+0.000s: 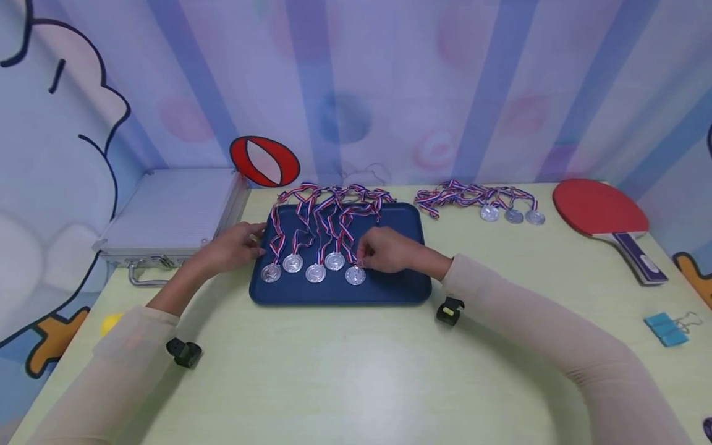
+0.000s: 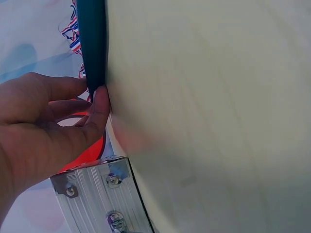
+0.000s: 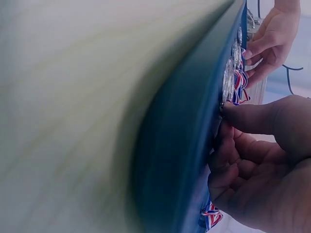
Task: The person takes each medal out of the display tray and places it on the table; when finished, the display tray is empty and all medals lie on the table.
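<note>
A dark blue tray (image 1: pixel 395 287) lies on the table with several silver medals in a row on it. Their striped red, white and blue ribbons (image 1: pixel 334 213) trail over the tray's far edge. With thumb and fingers my left hand (image 1: pixel 236 247) grips the tray's left edge; the left wrist view shows that hand (image 2: pixel 58 114) close up. My right hand (image 1: pixel 387 250) is over the tray and pinches the rightmost medal (image 1: pixel 355 275) near its top, where the ribbon joins. In the right wrist view, the thumb and fingers of the right hand (image 3: pixel 257 160) meet at that medal's edge.
Right of the tray, three more silver medals (image 1: pixel 514 216) lie with bunched ribbons. A red table tennis bat (image 1: pixel 601 207) and a blue binder clip (image 1: pixel 666 329) are farther right. A silver case (image 1: pixel 167 207) stands at the left, close to my left forearm. Behind hangs a patterned curtain (image 1: pixel 389 93).
</note>
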Tool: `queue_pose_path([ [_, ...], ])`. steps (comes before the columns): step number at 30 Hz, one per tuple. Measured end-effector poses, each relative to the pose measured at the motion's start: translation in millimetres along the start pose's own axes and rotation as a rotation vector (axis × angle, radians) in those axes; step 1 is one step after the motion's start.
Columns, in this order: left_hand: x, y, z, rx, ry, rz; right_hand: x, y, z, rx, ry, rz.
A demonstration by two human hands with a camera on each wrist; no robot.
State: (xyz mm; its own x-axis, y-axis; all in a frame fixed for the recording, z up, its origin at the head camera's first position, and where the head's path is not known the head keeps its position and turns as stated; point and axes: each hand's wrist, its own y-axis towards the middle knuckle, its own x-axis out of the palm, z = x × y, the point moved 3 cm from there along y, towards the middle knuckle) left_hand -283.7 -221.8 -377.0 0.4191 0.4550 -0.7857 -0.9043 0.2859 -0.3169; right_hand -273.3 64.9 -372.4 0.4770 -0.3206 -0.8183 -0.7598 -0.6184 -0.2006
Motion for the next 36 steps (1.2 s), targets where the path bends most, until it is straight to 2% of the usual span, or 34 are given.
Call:
queue_pose_path([
  [5, -0.1, 2.2, -0.2, -0.004, 0.000, -0.008, -2, -2, 2, -0.011, 0.015, 0.001],
  [15, -0.6, 0.2, 1.7, -0.012, 0.008, -0.002, -5, -1, 5, -0.035, 0.067, 0.062],
  [19, -0.1, -0.1, 1.1, 0.029, 0.016, 0.011, -4, 0, 9, -0.035, 0.119, 0.071],
  [23, -0.6, -0.4, 1.2, 0.076, 0.023, 0.022, -3, 0, 14, -0.034, 0.229, 0.062],
  [29, -0.7, -1.0, 3.2, 0.057, 0.016, 0.005, -5, -1, 25, 0.010, 0.363, 0.033],
  [36, -1.7, -0.6, 3.3, 0.036, 0.021, -0.008, -23, -8, 30, -0.010, 0.345, 0.055],
])
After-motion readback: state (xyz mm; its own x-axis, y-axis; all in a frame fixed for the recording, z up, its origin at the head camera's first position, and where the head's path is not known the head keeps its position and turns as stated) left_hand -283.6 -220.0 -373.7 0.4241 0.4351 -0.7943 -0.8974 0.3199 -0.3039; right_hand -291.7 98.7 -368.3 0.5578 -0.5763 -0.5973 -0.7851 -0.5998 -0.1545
